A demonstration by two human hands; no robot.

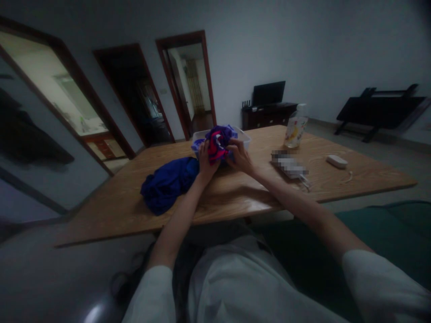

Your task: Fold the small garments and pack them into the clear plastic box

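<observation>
Between my two hands is a crumpled purple and red cloth (218, 144) with a white mark on it. My left hand (206, 162) grips its left side, and my right hand (240, 155) has bent fingers on its right side. Just behind the cloth stands a clear plastic bin (247, 137), partly hidden by it, with more purple fabric showing at the left. A bunched dark blue cloth (168, 183) lies on the table to the left of my left forearm.
On the wooden table (256, 197), a clear bottle (295, 130) with a printed pattern stands at the right. Nearer lie a blurred-out flat object (288, 165) and a small white case (336, 161) beside a thin cord. A green seat (387, 233) is at the lower right.
</observation>
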